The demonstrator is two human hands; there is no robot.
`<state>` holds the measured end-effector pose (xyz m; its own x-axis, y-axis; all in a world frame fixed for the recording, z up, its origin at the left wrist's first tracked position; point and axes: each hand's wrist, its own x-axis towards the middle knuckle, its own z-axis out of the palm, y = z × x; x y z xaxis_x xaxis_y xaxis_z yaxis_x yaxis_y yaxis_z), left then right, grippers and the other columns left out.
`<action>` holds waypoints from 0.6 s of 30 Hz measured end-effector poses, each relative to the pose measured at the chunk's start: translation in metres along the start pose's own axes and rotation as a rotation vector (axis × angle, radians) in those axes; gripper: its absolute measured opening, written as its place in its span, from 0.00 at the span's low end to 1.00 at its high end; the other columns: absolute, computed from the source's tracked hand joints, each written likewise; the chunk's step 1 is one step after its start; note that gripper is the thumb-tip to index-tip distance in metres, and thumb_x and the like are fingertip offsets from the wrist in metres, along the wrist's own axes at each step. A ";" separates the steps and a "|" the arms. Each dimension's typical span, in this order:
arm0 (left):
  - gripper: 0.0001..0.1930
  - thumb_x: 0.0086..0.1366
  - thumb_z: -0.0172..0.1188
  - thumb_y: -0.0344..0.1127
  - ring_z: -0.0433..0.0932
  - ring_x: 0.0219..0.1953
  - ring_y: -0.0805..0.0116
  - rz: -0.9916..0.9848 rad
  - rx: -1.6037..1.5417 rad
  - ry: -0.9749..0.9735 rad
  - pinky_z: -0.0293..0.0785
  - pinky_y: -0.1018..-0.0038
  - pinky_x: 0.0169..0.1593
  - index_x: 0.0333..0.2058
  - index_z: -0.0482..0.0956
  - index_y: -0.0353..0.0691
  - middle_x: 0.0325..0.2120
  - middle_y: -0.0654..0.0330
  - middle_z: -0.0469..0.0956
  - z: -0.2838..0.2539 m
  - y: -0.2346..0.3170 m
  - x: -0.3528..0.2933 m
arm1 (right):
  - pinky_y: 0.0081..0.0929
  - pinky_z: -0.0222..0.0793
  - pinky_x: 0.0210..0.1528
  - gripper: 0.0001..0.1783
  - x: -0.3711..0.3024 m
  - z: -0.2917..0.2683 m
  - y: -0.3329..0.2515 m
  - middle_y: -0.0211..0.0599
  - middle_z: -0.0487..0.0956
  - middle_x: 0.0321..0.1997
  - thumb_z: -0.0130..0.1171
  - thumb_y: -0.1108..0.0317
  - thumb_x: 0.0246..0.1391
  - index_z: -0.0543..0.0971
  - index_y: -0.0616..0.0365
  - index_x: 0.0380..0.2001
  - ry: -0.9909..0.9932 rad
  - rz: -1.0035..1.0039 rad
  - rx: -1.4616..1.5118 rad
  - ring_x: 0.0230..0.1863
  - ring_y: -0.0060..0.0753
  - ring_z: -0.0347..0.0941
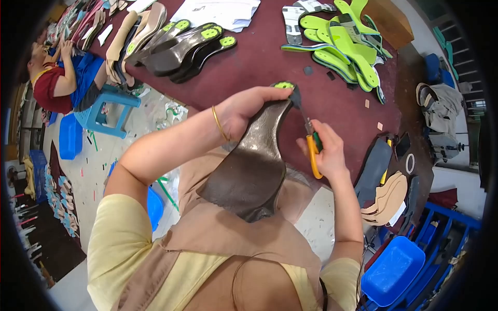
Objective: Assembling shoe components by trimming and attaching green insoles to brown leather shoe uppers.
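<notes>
Our left hand (246, 111) grips the heel end of a glossy dark insole (249, 160) above our lap, beside the desk (264, 62). Our right hand (330, 149) is wrapped around orange-handled scissors (313, 155), blades near that heel. At lower right, a blue tub (397, 269) shows its inside bottom; we cannot tell what the left-hand blue tub (70, 137) holds.

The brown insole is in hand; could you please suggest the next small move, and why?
Perhaps squeeze the yellow-handled scissors on the dark heel flap: the left hand grips the brown insole there, and the right hand has the blades beside it.
</notes>
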<state>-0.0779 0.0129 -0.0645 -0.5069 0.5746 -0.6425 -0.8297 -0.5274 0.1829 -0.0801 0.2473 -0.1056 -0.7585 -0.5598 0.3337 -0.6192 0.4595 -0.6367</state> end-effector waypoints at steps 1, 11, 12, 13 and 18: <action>0.14 0.61 0.54 0.46 0.76 0.17 0.64 -0.003 0.000 0.002 0.75 0.71 0.20 0.26 0.75 0.41 0.18 0.54 0.76 0.001 0.002 0.003 | 0.30 0.65 0.27 0.27 0.001 0.001 0.002 0.34 0.70 0.25 0.72 0.64 0.34 0.73 0.55 0.40 0.001 0.003 0.002 0.24 0.33 0.67; 0.13 0.62 0.53 0.43 0.78 0.18 0.67 -0.073 0.017 0.080 0.77 0.73 0.22 0.30 0.77 0.39 0.21 0.57 0.79 0.003 0.025 0.043 | 0.31 0.66 0.32 0.35 0.021 -0.006 0.027 0.35 0.69 0.30 0.74 0.63 0.30 0.71 0.54 0.45 -0.109 0.243 0.107 0.29 0.36 0.67; 0.13 0.62 0.53 0.43 0.78 0.18 0.67 -0.074 0.015 0.086 0.77 0.73 0.22 0.30 0.77 0.39 0.21 0.57 0.79 0.004 0.025 0.047 | 0.31 0.66 0.32 0.35 0.018 -0.003 0.034 0.35 0.69 0.30 0.74 0.63 0.30 0.71 0.54 0.45 -0.111 0.244 0.113 0.29 0.36 0.67; 0.11 0.61 0.55 0.43 0.77 0.19 0.69 -0.079 0.009 0.108 0.76 0.73 0.23 0.30 0.78 0.41 0.21 0.60 0.79 0.007 0.024 0.051 | 0.32 0.67 0.32 0.32 0.010 0.003 0.044 0.36 0.70 0.29 0.73 0.63 0.32 0.72 0.55 0.44 -0.083 0.205 0.124 0.29 0.38 0.69; 0.12 0.61 0.56 0.43 0.77 0.18 0.74 0.016 0.012 0.023 0.75 0.78 0.22 0.32 0.78 0.40 0.21 0.65 0.79 -0.004 0.018 0.063 | 0.37 0.71 0.35 0.25 0.007 0.019 0.078 0.44 0.74 0.28 0.69 0.68 0.39 0.72 0.57 0.43 0.257 0.069 -0.089 0.31 0.48 0.74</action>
<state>-0.1243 0.0369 -0.1048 -0.5144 0.5516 -0.6566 -0.8246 -0.5284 0.2021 -0.1300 0.2659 -0.1661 -0.8190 -0.3372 0.4642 -0.5712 0.5557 -0.6041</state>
